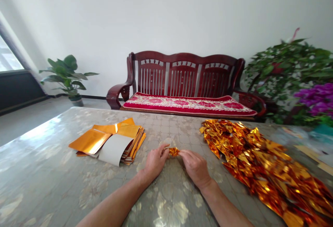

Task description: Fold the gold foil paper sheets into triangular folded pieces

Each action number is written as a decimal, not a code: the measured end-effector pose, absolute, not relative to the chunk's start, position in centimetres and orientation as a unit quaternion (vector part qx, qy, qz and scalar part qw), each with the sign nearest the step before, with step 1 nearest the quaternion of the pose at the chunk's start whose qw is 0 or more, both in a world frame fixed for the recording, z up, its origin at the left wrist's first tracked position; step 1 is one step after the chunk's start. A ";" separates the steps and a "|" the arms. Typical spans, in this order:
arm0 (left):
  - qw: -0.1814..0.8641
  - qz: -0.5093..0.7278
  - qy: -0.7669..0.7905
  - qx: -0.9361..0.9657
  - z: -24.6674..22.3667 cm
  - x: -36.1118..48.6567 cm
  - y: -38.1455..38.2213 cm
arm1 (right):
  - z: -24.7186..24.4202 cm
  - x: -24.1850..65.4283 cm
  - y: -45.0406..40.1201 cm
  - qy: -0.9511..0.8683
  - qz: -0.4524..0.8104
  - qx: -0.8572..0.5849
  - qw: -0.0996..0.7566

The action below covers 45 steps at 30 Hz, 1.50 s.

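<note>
Between my two hands, above the middle of the table, is a small folded piece of gold foil paper (174, 151). My left hand (156, 158) pinches its left end with thumb and fingers. At its right end, my right hand (194, 166) grips it with closed fingers. To the left lies a loose stack of gold foil paper sheets (93, 140), with one sheet showing its grey-white back. A large heap of folded gold foil pieces (260, 161) spreads along the right side. Parts of the held piece are hidden by my fingers.
A patterned, glossy cover lies over the table (65, 182). Beyond its far edge stands a dark red wooden bench (182, 77) with a floral cushion (187, 104). Potted plants (66, 74) flank the bench. Clear plastic and papers (309, 150) lie at the right.
</note>
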<state>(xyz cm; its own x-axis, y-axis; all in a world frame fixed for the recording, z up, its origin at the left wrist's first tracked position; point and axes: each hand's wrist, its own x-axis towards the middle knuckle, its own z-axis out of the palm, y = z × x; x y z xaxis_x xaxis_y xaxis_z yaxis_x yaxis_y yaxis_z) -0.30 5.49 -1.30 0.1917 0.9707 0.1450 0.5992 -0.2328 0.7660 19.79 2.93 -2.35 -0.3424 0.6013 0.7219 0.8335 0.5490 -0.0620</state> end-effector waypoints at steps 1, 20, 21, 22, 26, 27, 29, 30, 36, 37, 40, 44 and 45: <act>0.304 0.335 0.542 0.709 -1.2 -0.4 5.5 | -2.3 19.8 2.9 -0.799 -0.162 -0.449 0.365; 0.357 0.385 0.550 0.649 -2.1 -0.5 6.5 | 0.6 23.4 3.8 -0.670 -0.144 -0.585 0.433; 0.353 0.378 0.550 0.656 -2.2 -0.6 6.5 | 1.0 24.1 4.0 -0.660 -0.149 -0.598 0.428; 0.349 0.370 0.549 0.663 -2.2 -0.6 6.5 | 1.3 24.9 4.3 -0.647 -0.152 -0.613 0.427; 0.332 0.345 0.550 0.684 -2.4 -0.7 6.7 | 2.7 28.4 5.0 -0.591 -0.148 -0.677 0.413; 0.328 0.341 0.549 0.689 -2.4 -0.8 6.7 | 3.1 29.4 5.0 -0.573 -0.146 -0.691 0.415; 0.321 0.334 0.547 0.697 -2.5 -0.8 6.8 | 4.0 31.3 5.0 -0.540 -0.153 -0.719 0.410; 0.318 0.330 0.547 0.701 -2.6 -0.8 6.8 | 4.5 32.3 5.0 -0.522 -0.161 -0.734 0.403; 0.305 0.313 0.548 0.714 -2.6 -0.8 6.8 | 6.2 37.9 4.2 -0.461 -0.227 -0.796 0.321; 0.304 0.310 0.549 0.715 -2.6 -0.8 6.8 | 6.2 38.6 4.0 -0.455 -0.232 -0.803 0.307; 0.300 0.301 0.550 0.719 -2.4 -0.8 6.7 | 5.7 40.0 3.8 -0.445 -0.246 -0.815 0.279; 0.295 0.298 0.549 0.723 -2.2 -0.8 6.7 | 4.6 40.6 3.5 -0.470 -0.247 -0.809 0.252; 0.293 0.296 0.550 0.724 -2.1 -0.8 6.7 | 4.4 40.6 3.4 -0.473 -0.240 -0.811 0.247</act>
